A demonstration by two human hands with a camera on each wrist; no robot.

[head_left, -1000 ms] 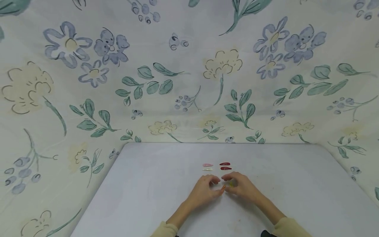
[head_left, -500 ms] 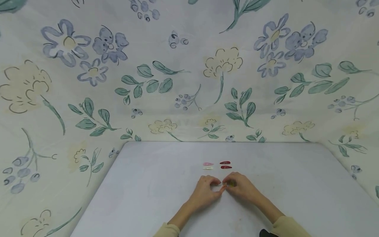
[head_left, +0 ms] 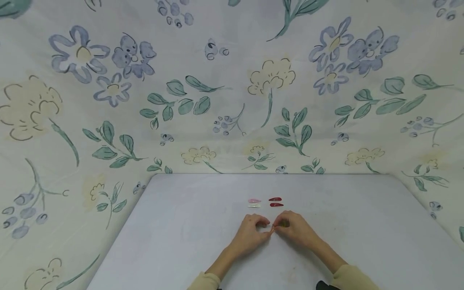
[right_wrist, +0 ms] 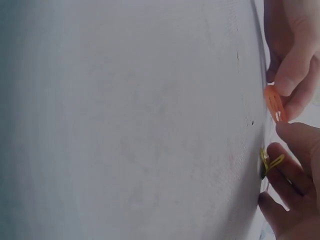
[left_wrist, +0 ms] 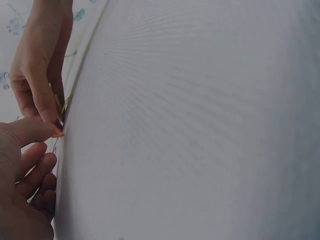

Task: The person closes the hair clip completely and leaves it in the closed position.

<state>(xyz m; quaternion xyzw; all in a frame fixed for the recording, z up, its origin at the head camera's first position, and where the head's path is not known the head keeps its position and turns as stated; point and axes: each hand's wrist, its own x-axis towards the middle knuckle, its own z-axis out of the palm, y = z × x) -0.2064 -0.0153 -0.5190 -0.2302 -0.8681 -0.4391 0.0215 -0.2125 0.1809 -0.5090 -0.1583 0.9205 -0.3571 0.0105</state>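
In the head view my left hand [head_left: 250,231] and right hand [head_left: 298,230] meet fingertip to fingertip over the white table. Between them is an orange snap hair clip [right_wrist: 273,101], clearest in the right wrist view. My left thumb and finger pinch its upper part, while the right thumb and fingertip hold its lower end. A yellow snap hair clip [right_wrist: 277,160], its two parts spread apart, sits among the other fingers of my right hand. Those fingers partly cover it, so how they hold it is hard to see.
Beyond the hands lie a pink hair clip [head_left: 254,200], a white hair clip [head_left: 254,206] and two red hair clips, one farther back [head_left: 275,199], one nearer [head_left: 276,205]. Floral cloth [head_left: 232,100] rises behind the white tabletop [head_left: 181,217] and along its sides.
My right fingertips have come in to the left and closed on the end of the orange hair clip. The left hand has hardly moved; the clips on the table stay put.
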